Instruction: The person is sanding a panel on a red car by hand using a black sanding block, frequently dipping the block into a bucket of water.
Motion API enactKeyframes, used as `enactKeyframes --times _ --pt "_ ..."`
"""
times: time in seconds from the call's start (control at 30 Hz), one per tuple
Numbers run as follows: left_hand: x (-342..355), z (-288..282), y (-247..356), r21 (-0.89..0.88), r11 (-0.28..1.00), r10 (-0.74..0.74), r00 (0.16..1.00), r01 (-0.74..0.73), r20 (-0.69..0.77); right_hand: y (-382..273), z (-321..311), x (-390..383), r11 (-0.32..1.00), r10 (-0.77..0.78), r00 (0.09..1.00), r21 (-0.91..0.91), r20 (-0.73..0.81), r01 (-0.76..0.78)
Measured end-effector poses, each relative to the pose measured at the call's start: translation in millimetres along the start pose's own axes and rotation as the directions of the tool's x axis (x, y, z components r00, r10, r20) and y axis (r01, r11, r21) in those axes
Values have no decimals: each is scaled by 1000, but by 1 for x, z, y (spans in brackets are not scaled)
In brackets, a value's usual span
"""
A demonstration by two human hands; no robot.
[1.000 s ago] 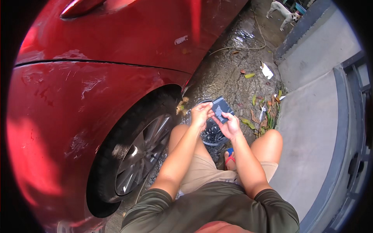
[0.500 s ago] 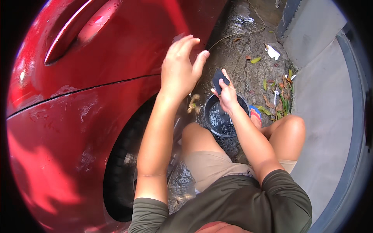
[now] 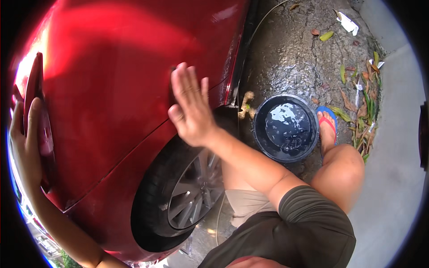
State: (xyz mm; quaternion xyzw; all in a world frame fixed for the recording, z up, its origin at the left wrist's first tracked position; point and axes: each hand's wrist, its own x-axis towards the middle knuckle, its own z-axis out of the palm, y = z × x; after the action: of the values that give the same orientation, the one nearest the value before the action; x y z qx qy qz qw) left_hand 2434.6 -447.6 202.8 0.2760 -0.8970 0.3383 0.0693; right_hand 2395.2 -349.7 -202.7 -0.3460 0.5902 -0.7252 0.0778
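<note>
My right hand [image 3: 193, 105] lies nearly flat against the red car panel [image 3: 120, 85], fingers stretched out. A dark edge of the black sandpaper sheet [image 3: 172, 91] shows beside the fingers; the hand covers the rest. At the far left, my left hand [image 3: 26, 152] is open, its fingers apart, beside the red door handle [image 3: 35, 78]. Whether it touches the handle or the door, I cannot tell. Below my right hand is the car's wheel [image 3: 196, 196], with a black tyre and grey spokes.
A black basin [image 3: 259, 134] holding water stands on the wet concrete ground [image 3: 290, 67], beside my foot in a blue and red flip-flop [image 3: 328, 123]. Dry leaves [image 3: 357, 107] and white scraps [image 3: 347, 23] lie along the grey wall [image 3: 397, 147]. A thin hose [image 3: 263, 20] runs beside the car.
My right hand has moved left from above the basin onto the car panel, with the black sandpaper sheet. My left hand has swung far left to the door handle. The view has shifted.
</note>
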Motion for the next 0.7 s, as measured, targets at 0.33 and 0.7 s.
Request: enactKeyframes --times 0.33,0.7 --pt "1 -15 -19 -136 990 39 996 -28 82 -23 -1 5 991 -107 990 -74 94 114" --pt "-5 -22 -16 -133 982 -125 987 138 101 13 -1 -34 992 -67 990 94 -127 79"
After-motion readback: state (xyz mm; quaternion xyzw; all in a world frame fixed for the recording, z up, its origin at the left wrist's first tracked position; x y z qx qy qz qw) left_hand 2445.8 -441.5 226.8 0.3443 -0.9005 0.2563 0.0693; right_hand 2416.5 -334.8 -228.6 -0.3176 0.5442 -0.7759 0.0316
